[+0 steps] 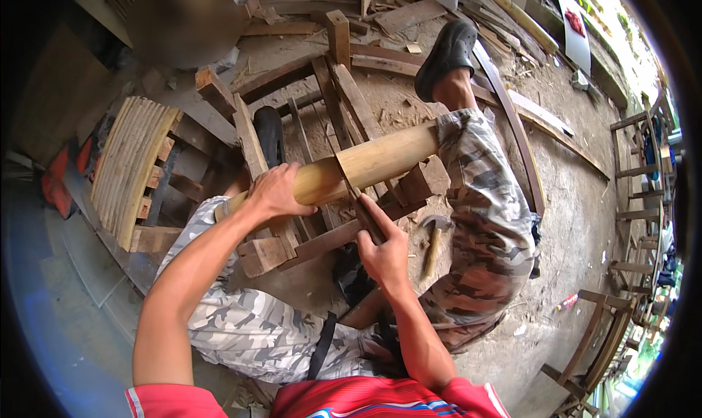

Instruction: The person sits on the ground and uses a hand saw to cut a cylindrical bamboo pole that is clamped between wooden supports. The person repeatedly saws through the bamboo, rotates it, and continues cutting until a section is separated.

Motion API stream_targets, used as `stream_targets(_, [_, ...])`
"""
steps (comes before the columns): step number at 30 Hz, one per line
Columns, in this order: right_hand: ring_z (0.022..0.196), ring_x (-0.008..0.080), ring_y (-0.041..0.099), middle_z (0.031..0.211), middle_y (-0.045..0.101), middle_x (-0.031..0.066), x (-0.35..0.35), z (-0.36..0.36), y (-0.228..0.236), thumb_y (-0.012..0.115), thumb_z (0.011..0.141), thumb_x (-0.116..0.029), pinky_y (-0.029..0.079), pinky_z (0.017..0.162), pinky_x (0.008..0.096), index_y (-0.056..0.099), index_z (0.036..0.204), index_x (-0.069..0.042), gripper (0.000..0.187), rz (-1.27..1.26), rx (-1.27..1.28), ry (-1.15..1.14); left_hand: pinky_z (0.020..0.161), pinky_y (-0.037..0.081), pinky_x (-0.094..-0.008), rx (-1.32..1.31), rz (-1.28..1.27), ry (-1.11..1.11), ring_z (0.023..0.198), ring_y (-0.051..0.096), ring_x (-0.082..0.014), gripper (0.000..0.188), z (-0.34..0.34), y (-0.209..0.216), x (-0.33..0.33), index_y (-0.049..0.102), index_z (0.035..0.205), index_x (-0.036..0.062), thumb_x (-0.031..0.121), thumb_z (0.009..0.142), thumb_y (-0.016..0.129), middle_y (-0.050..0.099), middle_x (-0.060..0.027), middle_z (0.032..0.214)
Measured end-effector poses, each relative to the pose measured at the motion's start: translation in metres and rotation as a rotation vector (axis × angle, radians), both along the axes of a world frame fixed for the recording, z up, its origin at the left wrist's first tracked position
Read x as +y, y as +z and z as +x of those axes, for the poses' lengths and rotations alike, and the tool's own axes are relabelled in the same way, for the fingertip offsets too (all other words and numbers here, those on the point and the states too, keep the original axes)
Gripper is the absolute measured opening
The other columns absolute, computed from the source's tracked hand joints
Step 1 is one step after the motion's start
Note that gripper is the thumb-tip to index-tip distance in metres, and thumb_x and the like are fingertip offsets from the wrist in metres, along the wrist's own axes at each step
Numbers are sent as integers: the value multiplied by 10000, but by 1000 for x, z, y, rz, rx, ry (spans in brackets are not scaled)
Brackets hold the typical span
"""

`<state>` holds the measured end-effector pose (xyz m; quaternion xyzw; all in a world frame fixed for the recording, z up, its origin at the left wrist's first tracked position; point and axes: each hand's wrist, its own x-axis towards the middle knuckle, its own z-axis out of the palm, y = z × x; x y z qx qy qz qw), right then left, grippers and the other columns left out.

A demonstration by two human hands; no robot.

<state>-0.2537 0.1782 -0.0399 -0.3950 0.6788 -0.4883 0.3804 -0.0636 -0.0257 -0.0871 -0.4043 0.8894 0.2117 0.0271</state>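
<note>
A thick yellow-tan bamboo pole (387, 156) lies across an upturned wooden frame (344, 235) between my legs. My left hand (272, 193) is closed over the pole's left part and presses on it from above. In my right hand (383, 248) I grip the handle of a handsaw (356, 200). The saw's narrow dark blade crosses the pole near its middle, sitting in or against it; how deep it goes cannot be seen. My right shin in camouflage trousers (475, 169) hides the pole's right end.
A hammer (433, 251) lies on the floor beside my right leg. To the left stands a slatted wooden piece (135, 173). Wood scraps (409, 14) and long planks (515, 118) litter the far floor. Wooden chair frames (596, 337) stand along the right side.
</note>
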Motion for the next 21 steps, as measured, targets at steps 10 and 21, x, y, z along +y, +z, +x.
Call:
stream_targets(10, [1161, 295, 703, 1300, 689, 209, 155, 8, 55, 556, 815, 121, 547, 934, 309, 568, 1417, 14, 612, 70, 118, 44, 926, 538, -466, -48, 93, 6, 1033, 665, -422, 985, 0, 8, 5, 548, 1323, 6, 583, 594, 873, 661, -245, 1108])
stream_targets(21, [967, 427, 718, 1209, 694, 251, 60, 13, 34, 595, 833, 25, 577, 841, 408, 537, 1486, -123, 672, 28, 186, 51, 939, 540, -461, -33, 73, -13, 1050, 666, -412, 1001, 7, -7, -2, 553, 1307, 5, 638, 593, 856, 663, -243, 1096])
